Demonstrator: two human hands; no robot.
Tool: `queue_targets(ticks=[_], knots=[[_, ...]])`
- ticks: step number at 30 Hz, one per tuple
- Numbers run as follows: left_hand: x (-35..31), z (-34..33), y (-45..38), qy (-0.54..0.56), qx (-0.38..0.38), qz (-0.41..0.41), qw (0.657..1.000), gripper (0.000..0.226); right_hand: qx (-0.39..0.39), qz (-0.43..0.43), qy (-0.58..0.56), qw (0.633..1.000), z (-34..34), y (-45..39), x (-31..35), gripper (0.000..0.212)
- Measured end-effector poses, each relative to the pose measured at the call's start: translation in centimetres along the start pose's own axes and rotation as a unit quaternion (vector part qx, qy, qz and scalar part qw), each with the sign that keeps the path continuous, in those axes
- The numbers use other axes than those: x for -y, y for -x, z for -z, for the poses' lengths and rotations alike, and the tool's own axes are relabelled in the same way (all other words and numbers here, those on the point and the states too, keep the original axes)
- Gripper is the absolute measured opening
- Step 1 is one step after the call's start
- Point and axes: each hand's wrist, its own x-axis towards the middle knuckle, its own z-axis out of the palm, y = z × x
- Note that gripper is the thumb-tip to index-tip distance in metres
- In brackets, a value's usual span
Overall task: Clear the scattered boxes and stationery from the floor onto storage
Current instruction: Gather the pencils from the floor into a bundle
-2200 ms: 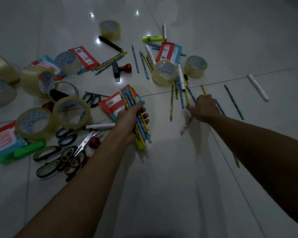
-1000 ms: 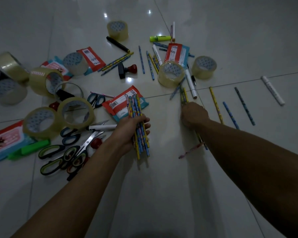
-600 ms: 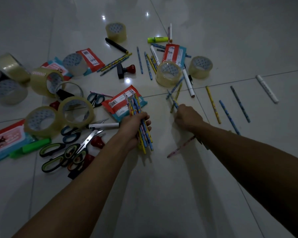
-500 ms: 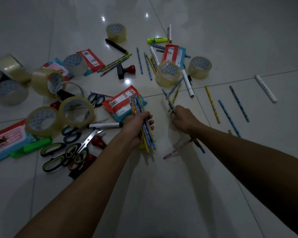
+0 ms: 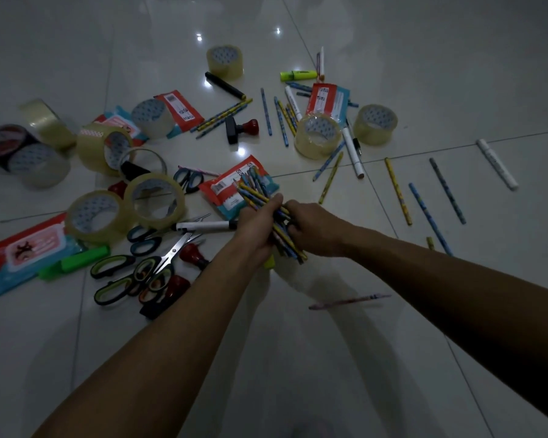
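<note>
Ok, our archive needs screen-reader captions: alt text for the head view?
Both hands, left hand and right hand, grip a bundle of pencils above a tiled floor scattered with tape rolls, scissors, markers and loose pencils.

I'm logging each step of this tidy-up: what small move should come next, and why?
Probably the right hand lets go and reaches for the yellow pencil beside it: the left hand already grips the pencil bundle, and loose pencils lie on the floor.
</note>
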Motion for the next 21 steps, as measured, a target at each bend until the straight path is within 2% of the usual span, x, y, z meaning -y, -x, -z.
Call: queue_targets(ticks=[3, 7, 10, 13, 15, 17, 19, 21], knots=[[-0.6, 0.3, -0.4, 0.003, -0.007, -0.011, 1.000, 0.026, 0.013, -0.028, -0.117, 0.993, 0.9, 0.0, 0.3, 0.039], [-1.5, 0.6, -0.6, 0.018, -0.017, -0.021, 0.999, 0.017, 0.054, -0.030, -0.282, 0.958, 2.1, 0.8, -0.2, 0.051], [-2.0, 1.1, -1.1, 0.049, -0.039, -0.031, 0.998, 0.013, 0.067, -0.033, -0.390, 0.918, 2.2, 1.2, -1.3, 0.042], [-2.2, 1.3, -1.2, 0.075, -0.067, -0.069, 0.993, 0.013, 0.035, -0.047, -0.468, 0.882, 1.2, 1.7, -2.0, 0.030], [-2.1, 1.0, -1.1, 0.074, -0.078, -0.099, 0.989, 0.011, 0.011, -0.059, -0.486, 0.872, 0.5, 2.0, -1.9, 0.027], [-2.1, 0.8, -1.0, 0.075, -0.092, -0.124, 0.985, 0.008, 0.015, -0.067, -0.448, 0.891, 0.2, 2.0, -1.8, 0.029], [-2.4, 0.8, -1.0, 0.096, -0.108, -0.128, 0.981, 0.019, 0.035, -0.077, -0.419, 0.904, 0.3, 2.0, -1.8, 0.034], [-2.7, 1.2, -1.2, 0.111, -0.125, -0.124, 0.978, 0.029, 0.050, -0.081, -0.424, 0.901, 0.3, 2.1, -2.1, 0.038]])
